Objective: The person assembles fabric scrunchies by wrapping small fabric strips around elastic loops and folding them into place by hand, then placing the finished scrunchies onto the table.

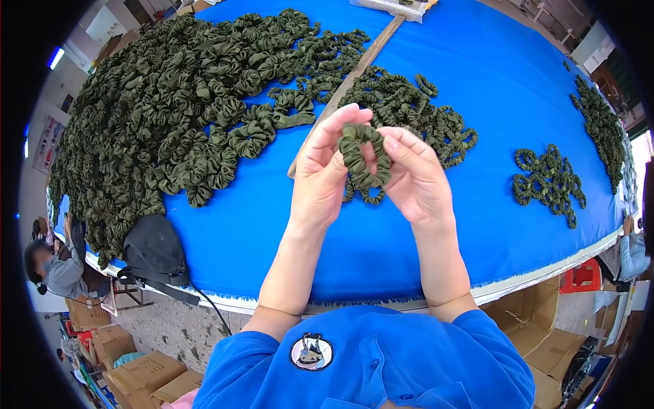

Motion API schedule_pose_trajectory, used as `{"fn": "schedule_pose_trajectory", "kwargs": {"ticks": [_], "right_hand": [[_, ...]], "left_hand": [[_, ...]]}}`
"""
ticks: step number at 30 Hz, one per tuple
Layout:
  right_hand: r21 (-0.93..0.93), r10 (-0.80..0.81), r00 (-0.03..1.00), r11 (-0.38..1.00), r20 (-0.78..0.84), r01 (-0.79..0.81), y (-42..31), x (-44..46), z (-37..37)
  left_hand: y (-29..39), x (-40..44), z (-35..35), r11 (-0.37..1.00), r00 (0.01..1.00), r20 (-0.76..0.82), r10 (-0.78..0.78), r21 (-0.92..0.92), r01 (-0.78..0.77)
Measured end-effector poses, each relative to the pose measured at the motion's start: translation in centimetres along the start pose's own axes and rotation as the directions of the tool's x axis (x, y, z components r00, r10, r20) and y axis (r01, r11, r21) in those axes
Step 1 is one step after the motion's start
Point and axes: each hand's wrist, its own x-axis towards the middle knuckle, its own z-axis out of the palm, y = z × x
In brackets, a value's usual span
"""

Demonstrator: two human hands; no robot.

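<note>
Head view: both hands (364, 167) raised, grip pinching green scrunchie (366, 157).

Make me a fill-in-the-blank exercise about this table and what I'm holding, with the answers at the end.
Your left hand and right hand hold a scrunchie coloured dark ____.
The cloth under the piles is ____.
The biggest pile lies on your ____ side.
The long stick on the cloth is made of ____.

Answers: green; blue; left; wood.

Blue-clothed tbl (507, 82), grn scrunchie piles (197, 82), wood strip (368, 57)
</note>
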Motion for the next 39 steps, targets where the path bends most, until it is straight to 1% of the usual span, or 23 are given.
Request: {"fn": "schedule_pose_trajectory", "kwargs": {"ticks": [1, 3, 7, 8, 11, 12, 13, 18, 27, 39], "right_hand": [[0.029, 0.060, 0.998, 0.998, 0.005, -0.060, 0.2, 0.0, 0.0], [0.060, 0.119, 0.993, 0.991, 0.011, -0.119, 0.6, 0.0, -0.2], [-0.100, 0.145, 0.989, 0.984, -0.002, -0.144, 1.1, 0.4, -0.7], [-0.099, 0.144, 0.990, 0.985, -0.002, -0.143, 0.9, 0.4, -0.7], [-0.203, -0.090, 0.995, 0.976, -0.051, 0.078, -0.6, 0.3, -0.3], [-0.221, -0.128, 0.990, 0.969, -0.057, 0.113, -0.7, 0.4, -0.2], [-0.241, -0.166, 0.984, 0.959, -0.062, 0.146, -0.9, 0.4, -0.1], [-0.294, -0.215, 0.969, 0.940, -0.120, 0.172, -0.8, 0.3, 0.0], [-0.292, -0.151, 0.984, 0.949, -0.092, 0.118, -1.1, -0.1, 0.1], [-0.220, -0.148, 0.984, 0.968, -0.098, 0.124, -1.3, 0.1, 0.1]], "left_hand": [[0.2, 0.0, 0.3, 0.999, 1.000, 0.003, 0.021, 0.028, -0.021], [0.2, 0.1, 0.1, 0.998, 0.999, 0.007, 0.040, 0.057, -0.041], [0.3, 0.2, -1.9, 0.956, 0.997, 0.042, 0.065, 0.284, -0.074], [0.4, 0.1, -1.9, 0.956, 0.997, 0.043, 0.064, 0.285, -0.073], [1.0, 0.0, -1.4, 0.930, 0.994, -0.056, 0.090, 0.361, -0.063], [1.1, 0.0, -1.4, 0.921, 0.991, -0.090, 0.100, 0.385, -0.058], [1.1, 0.0, -1.4, 0.922, 0.991, -0.092, 0.100, 0.383, -0.057], [0.9, 0.1, -1.5, 0.922, 0.994, -0.096, 0.052, 0.386, -0.011], [0.6, 0.1, -1.6, 0.934, 0.997, -0.083, 0.006, 0.356, 0.024], [0.5, 0.2, -1.6, 0.943, 0.996, -0.085, 0.000, 0.331, 0.029]]}}
